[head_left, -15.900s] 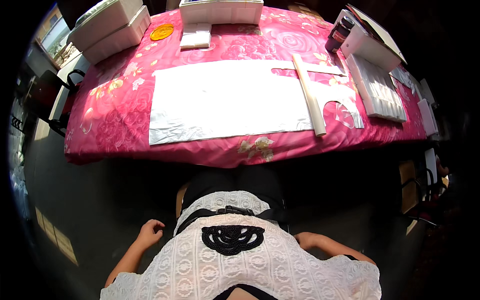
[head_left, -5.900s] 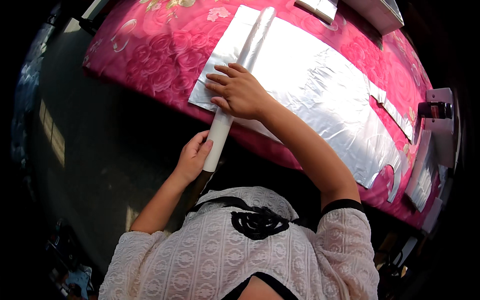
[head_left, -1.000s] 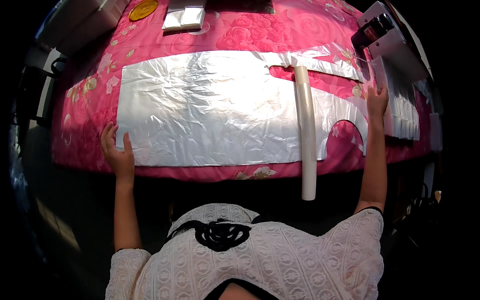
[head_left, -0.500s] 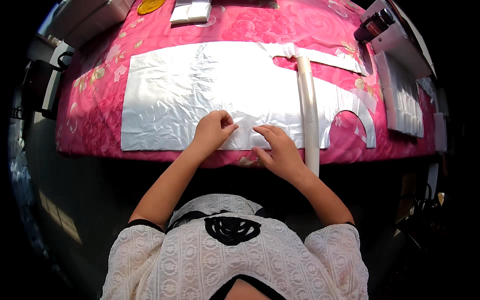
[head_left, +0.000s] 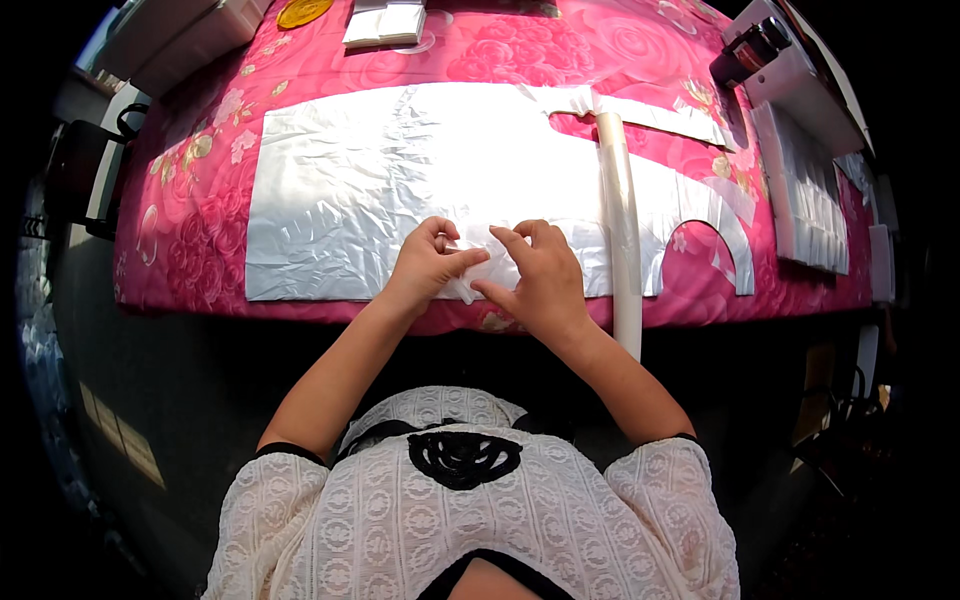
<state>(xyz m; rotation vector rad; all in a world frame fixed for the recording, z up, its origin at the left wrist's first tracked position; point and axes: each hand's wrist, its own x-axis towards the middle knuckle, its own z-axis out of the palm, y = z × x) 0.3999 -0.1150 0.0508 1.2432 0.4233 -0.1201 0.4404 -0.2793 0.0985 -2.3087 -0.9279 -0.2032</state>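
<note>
Handling vest-style plastic bag (head_left: 330, 210), white, spread across centre of frame. Left hand (head_left: 428, 262): fingertips at a raised fold, grip unclear. Right hand (head_left: 545, 272): thumb and forefinger apart. Tube (head_left: 622, 230): right of centre. Advisable: light, even fingertip pressure, avoiding tears.

The camera sits on the person's head, the left one of a side-by-side pair, and from my spot I see it aim steeply down and forward. Nearest to it is the white blouse (head_left: 470, 535), its neckline cut by the lower edge. The left hand (head_left: 422, 262) and right hand (head_left: 548, 275) lie about mid-view, at the near side of the table (head_left: 195, 250). Farther off, the left-hand box (head_left: 200, 48) is cropped at the top. The wide fisheye lens bows the table's sides and takes in floor (head_left: 115, 400) at the left, with darkness filling the corners.
</note>
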